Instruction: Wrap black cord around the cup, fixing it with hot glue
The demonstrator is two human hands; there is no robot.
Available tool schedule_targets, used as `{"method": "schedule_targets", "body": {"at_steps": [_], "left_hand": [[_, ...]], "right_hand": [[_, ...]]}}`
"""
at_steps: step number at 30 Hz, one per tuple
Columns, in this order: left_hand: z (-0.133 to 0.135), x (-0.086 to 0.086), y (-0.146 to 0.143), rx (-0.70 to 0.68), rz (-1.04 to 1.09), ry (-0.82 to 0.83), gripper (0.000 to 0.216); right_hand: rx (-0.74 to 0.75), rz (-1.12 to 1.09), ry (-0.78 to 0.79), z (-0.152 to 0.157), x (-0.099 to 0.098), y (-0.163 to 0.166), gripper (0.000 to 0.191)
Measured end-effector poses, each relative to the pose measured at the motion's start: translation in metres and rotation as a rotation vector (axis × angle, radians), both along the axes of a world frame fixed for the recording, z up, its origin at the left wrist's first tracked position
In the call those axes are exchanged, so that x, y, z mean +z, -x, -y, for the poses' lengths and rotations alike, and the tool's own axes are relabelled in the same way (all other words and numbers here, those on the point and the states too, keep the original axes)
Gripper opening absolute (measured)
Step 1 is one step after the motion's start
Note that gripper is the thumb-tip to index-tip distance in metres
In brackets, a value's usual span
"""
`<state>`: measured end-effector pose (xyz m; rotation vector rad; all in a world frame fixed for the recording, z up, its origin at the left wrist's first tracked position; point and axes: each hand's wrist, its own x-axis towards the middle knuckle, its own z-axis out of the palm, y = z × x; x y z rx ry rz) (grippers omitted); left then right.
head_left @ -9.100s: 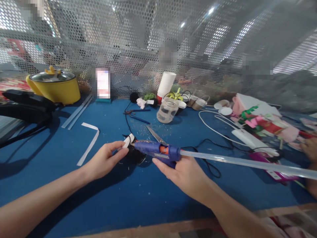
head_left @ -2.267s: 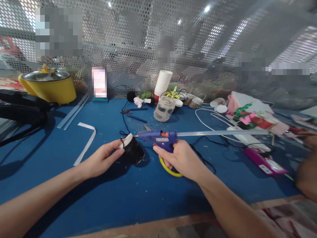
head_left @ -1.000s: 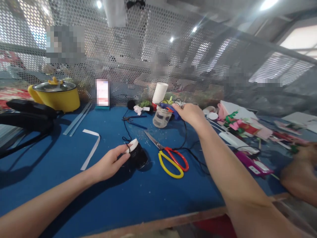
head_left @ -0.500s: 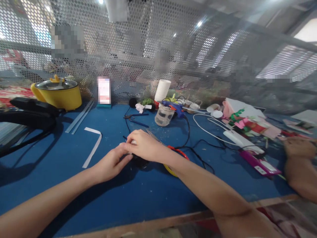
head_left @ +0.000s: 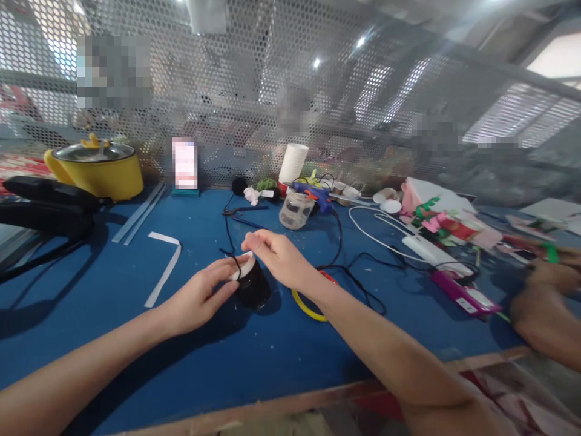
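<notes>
My left hand (head_left: 202, 295) grips a small black cup (head_left: 253, 286) with a white rim, lying tilted on the blue table (head_left: 136, 339); a black string loops over the rim by my fingertips. My right hand (head_left: 279, 259) hovers just right of the cup, fingers loosely curled together, nothing visible in them. The blue glue gun (head_left: 312, 195) rests far back on a clear jar (head_left: 295, 210). Yellow-handled scissors (head_left: 308, 306) lie partly hidden under my right wrist.
A yellow pot (head_left: 97, 166) stands at the back left, a white paper strip (head_left: 163, 269) lies left of the cup. White and black cables, a power strip (head_left: 429, 251), a pink case (head_left: 458, 293) and craft scraps fill the right. Another person's hands (head_left: 544, 297) work at the right edge.
My right hand set the glue gun down on the jar at the back, came to the cup, and has now lifted slightly off its rim. My left hand kept its grip.
</notes>
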<state>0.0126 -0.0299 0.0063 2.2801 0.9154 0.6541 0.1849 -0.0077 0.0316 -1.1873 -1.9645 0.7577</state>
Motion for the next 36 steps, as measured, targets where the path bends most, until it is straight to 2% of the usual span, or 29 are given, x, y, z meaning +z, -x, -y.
{"method": "schedule_targets", "body": {"at_steps": [3, 5, 7, 10, 14, 18, 22, 31, 36], "left_hand": [[0.003, 0.003, 0.000, -0.019, -0.040, -0.077, 0.022], [0.003, 0.005, 0.000, -0.020, -0.059, -0.111, 0.021], [0.003, 0.005, 0.000, -0.017, -0.064, -0.112, 0.021], [0.001, 0.005, 0.000, -0.008, -0.033, -0.058, 0.021], [-0.001, 0.006, 0.000, 0.010, 0.083, 0.110, 0.023], [-0.001, 0.007, 0.001, -0.028, 0.179, 0.275, 0.030], [0.000, 0.008, 0.003, -0.062, 0.192, 0.311, 0.034], [0.001, 0.012, 0.003, -0.165, 0.231, 0.315, 0.034], [0.001, 0.014, 0.004, -0.206, 0.224, 0.341, 0.032]], "right_hand": [[0.105, 0.177, -0.093, 0.002, 0.002, 0.003, 0.037], [0.156, 0.198, -0.071, 0.005, 0.003, 0.008, 0.032], [0.163, 0.131, -0.008, 0.007, 0.002, 0.011, 0.026], [0.100, -0.077, 0.046, 0.008, 0.002, 0.010, 0.016], [0.050, -0.277, 0.012, 0.011, 0.002, -0.003, 0.013], [-0.032, -0.250, -0.122, 0.017, 0.001, -0.014, 0.011], [-0.102, -0.224, -0.213, 0.022, -0.004, -0.017, 0.015], [-0.127, -0.376, 0.073, 0.022, -0.020, -0.022, 0.016], [-0.106, -0.431, 0.169, 0.022, -0.024, -0.022, 0.017]]}}
